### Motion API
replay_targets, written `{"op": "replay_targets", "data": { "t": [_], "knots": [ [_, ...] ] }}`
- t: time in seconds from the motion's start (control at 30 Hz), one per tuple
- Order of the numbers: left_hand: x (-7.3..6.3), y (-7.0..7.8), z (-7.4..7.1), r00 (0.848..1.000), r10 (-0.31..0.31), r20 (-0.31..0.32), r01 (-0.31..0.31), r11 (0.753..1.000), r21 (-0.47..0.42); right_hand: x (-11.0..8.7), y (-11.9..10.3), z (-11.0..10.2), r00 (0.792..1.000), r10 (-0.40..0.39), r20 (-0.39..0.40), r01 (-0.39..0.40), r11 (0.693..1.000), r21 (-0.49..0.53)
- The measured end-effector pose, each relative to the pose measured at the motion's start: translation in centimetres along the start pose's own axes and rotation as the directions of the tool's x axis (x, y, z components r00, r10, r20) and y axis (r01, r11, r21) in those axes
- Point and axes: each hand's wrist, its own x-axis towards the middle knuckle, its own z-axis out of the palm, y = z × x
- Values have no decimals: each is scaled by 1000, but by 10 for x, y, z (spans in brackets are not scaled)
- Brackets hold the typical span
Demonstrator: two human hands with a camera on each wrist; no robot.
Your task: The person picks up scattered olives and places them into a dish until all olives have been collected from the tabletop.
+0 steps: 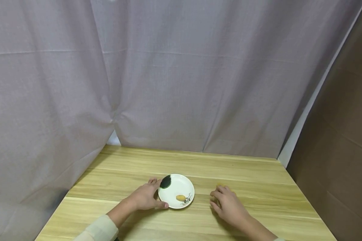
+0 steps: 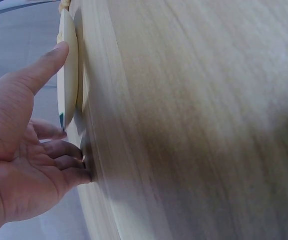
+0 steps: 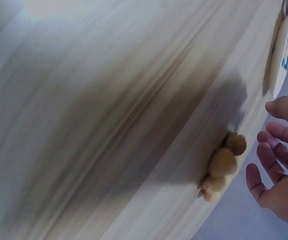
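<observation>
Right hand (image 1: 230, 206) loosely spread, fingers slightly bent, holding nothing; left hand (image 1: 146, 197) spread wide, thumb touching white plate (image 1: 175, 186). Yellow-brown piece (image 1: 181, 197) on plate, long axis roughly sideways (leading end unclear). Brown lumps (image 3: 222, 163) bunched on counter (image 1: 268, 194) near right fingers.

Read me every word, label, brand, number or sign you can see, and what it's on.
There is no readable text in any view.
The plate has a dark green patch and small dark markings near its rim; the markings are too small to tell whether they include writing.
</observation>
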Motion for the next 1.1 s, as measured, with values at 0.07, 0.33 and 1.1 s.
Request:
{"op": "replay_targets", "data": {
  "t": [0.07,0.33,1.1],
  "knots": [
    [0,0,0,1000,-1,2,1,1000,2,-1,5,-1,1000,13,14,-13,1000,-15],
    [0,0,-1,1000,-13,9,13,1000,4,-5,15,-1,998,57,31,-56,998,-32],
    [-2,3,-2,1000,-7,2,7,1000,0,-10,23,1,995,72,66,-75,997,37]
  ]
}}
